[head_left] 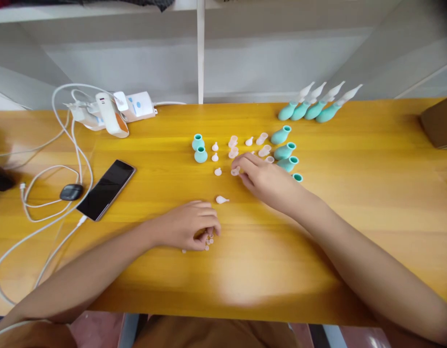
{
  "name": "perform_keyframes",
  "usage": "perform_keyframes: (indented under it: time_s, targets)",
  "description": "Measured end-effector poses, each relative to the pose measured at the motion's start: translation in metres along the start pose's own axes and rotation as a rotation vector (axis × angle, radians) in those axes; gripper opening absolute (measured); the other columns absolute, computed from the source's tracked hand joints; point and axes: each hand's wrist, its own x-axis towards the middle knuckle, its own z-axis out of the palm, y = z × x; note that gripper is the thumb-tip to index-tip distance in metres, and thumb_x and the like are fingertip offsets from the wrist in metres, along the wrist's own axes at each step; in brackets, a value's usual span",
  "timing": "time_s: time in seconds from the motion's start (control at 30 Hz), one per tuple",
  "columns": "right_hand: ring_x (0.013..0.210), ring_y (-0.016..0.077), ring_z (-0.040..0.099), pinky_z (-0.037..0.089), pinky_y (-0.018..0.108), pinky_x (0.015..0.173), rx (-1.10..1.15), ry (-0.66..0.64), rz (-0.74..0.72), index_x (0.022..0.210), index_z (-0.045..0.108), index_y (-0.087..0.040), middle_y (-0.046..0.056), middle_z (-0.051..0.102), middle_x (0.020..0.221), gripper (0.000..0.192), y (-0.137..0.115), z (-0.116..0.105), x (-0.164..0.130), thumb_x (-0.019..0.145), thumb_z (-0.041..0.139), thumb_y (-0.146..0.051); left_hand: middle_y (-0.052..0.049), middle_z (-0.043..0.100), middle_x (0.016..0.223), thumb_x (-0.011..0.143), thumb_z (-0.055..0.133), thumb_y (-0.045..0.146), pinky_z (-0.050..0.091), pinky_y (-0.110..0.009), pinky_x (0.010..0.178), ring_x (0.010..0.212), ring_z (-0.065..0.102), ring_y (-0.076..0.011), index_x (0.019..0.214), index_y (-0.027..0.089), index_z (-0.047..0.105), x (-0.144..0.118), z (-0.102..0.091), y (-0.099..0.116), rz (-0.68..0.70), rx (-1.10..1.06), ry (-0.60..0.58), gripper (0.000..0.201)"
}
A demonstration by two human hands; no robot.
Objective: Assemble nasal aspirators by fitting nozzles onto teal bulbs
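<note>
My left hand rests on the yellow table, fingers curled over several tiny pale pieces. My right hand reaches forward and its fingertips pinch a small clear cap. A white pointed tip lies between the two hands. Beyond lie more white tips and clear caps. Two teal bulbs stand to the left of them, and several teal bulbs lie on their sides to the right. A row of assembled teal bulbs with white nozzles lies at the back.
A black phone lies on the left with white cables looping around it and a small dark object. A white power strip with chargers sits at the back left. A brown box is at the right edge.
</note>
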Motion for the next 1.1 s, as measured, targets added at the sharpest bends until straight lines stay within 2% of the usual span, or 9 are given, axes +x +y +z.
perform_keyframes:
  time_s: [0.17, 0.27, 0.37, 0.43, 0.57, 0.63, 0.7, 0.83, 1.1]
  targets:
    - [0.085, 0.0207, 0.069, 0.045, 0.031, 0.070, 0.050, -0.032, 0.015, 0.124, 0.057, -0.019, 0.012, 0.072, 0.129, 0.023, 0.004, 0.003, 0.002, 0.103, 0.053, -0.009, -0.002, 0.075, 0.092, 0.087, 0.069, -0.002, 0.052, -0.030, 0.089, 0.090, 0.063, -0.0189, 0.107, 0.021, 0.069, 0.000, 0.001, 0.000, 0.039, -0.075, 0.082, 0.030]
    - [0.081, 0.0187, 0.070, 0.049, 0.031, 0.071, 0.138, 0.028, 0.032, 0.121, 0.055, -0.019, 0.010, 0.072, 0.123, 0.027, 0.004, 0.001, 0.001, 0.097, 0.061, -0.009, -0.004, 0.073, 0.097, 0.089, 0.068, 0.000, 0.053, -0.028, 0.085, 0.088, 0.065, -0.0165, 0.111, 0.020, 0.071, -0.003, 0.003, -0.001, -0.010, -0.121, 0.124, 0.029]
    - [0.079, 0.0156, 0.068, 0.053, 0.029, 0.069, 0.330, 0.145, 0.023, 0.117, 0.054, -0.020, 0.006, 0.071, 0.111, 0.030, -0.004, -0.001, 0.001, 0.092, 0.067, -0.008, -0.004, 0.069, 0.103, 0.090, 0.070, 0.003, 0.054, -0.023, 0.075, 0.082, 0.065, -0.0122, 0.115, 0.019, 0.072, -0.005, 0.004, -0.003, -0.083, -0.202, 0.187, 0.029]
    - [0.079, 0.0143, 0.068, 0.057, 0.027, 0.068, 0.520, 0.213, -0.001, 0.117, 0.054, -0.022, 0.003, 0.069, 0.102, 0.031, -0.017, 0.002, -0.001, 0.093, 0.071, -0.011, -0.004, 0.068, 0.105, 0.089, 0.072, 0.003, 0.055, -0.022, 0.075, 0.083, 0.066, -0.0115, 0.114, 0.019, 0.073, -0.006, 0.005, -0.005, -0.086, -0.218, 0.297, 0.030]
    - [0.078, 0.0109, 0.069, 0.062, 0.023, 0.068, 0.893, 0.305, -0.024, 0.121, 0.055, -0.024, 0.001, 0.067, 0.100, 0.028, -0.050, 0.020, -0.010, 0.101, 0.074, -0.019, -0.004, 0.066, 0.103, 0.089, 0.073, 0.001, 0.057, -0.022, 0.076, 0.087, 0.067, -0.0123, 0.104, 0.019, 0.073, -0.001, 0.006, -0.010, -0.071, -0.279, 0.647, 0.023]
    - [0.077, 0.0093, 0.070, 0.063, 0.022, 0.070, 1.003, 0.340, -0.005, 0.122, 0.055, -0.025, 0.001, 0.067, 0.102, 0.027, -0.065, 0.032, -0.016, 0.103, 0.074, -0.019, -0.005, 0.067, 0.104, 0.091, 0.073, 0.002, 0.059, -0.023, 0.079, 0.089, 0.068, -0.0125, 0.101, 0.019, 0.073, 0.002, 0.006, -0.012, -0.073, -0.325, 0.785, 0.019]
    - [0.079, 0.0086, 0.071, 0.063, 0.021, 0.072, 1.052, 0.358, 0.006, 0.122, 0.056, -0.025, 0.001, 0.068, 0.104, 0.028, -0.074, 0.041, -0.021, 0.103, 0.075, -0.018, -0.006, 0.071, 0.105, 0.093, 0.075, 0.003, 0.061, -0.025, 0.084, 0.093, 0.071, -0.0134, 0.100, 0.018, 0.073, 0.004, 0.006, -0.013, -0.074, -0.371, 0.871, 0.017]
    - [0.085, 0.0093, 0.073, 0.065, 0.021, 0.076, 1.084, 0.361, -0.023, 0.123, 0.057, -0.026, 0.002, 0.068, 0.107, 0.031, -0.080, 0.051, -0.026, 0.102, 0.077, -0.016, -0.006, 0.076, 0.100, 0.094, 0.080, 0.007, 0.063, -0.027, 0.086, 0.093, 0.074, -0.0144, 0.098, 0.018, 0.072, 0.005, 0.006, -0.010, -0.067, -0.480, 0.919, 0.014]
    - [0.088, 0.0120, 0.076, 0.069, 0.026, 0.078, 1.009, 0.372, -0.133, 0.128, 0.058, -0.026, 0.003, 0.066, 0.111, 0.039, -0.077, 0.057, -0.028, 0.099, 0.081, -0.012, -0.005, 0.081, 0.094, 0.084, 0.096, 0.009, 0.066, -0.027, 0.082, 0.087, 0.078, -0.0147, 0.093, 0.018, 0.074, 0.003, 0.008, -0.006, -0.077, -0.620, 0.893, 0.026]
